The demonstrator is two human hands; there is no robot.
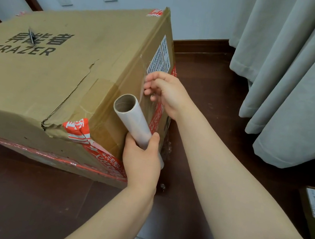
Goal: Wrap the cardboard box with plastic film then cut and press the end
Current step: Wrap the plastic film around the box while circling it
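I see everything through one wide-angle camera on my head. It looks forward and down along my forearms, close above the near right corner of the cardboard box (pixel 57 75), with the floor (pixel 17 200) below and the wall (pixel 199 13) and curtain (pixel 291 78) beyond.

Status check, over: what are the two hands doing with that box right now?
Left hand grips film roll. Right hand pinches film end at cardboard box side. Nothing in the way.
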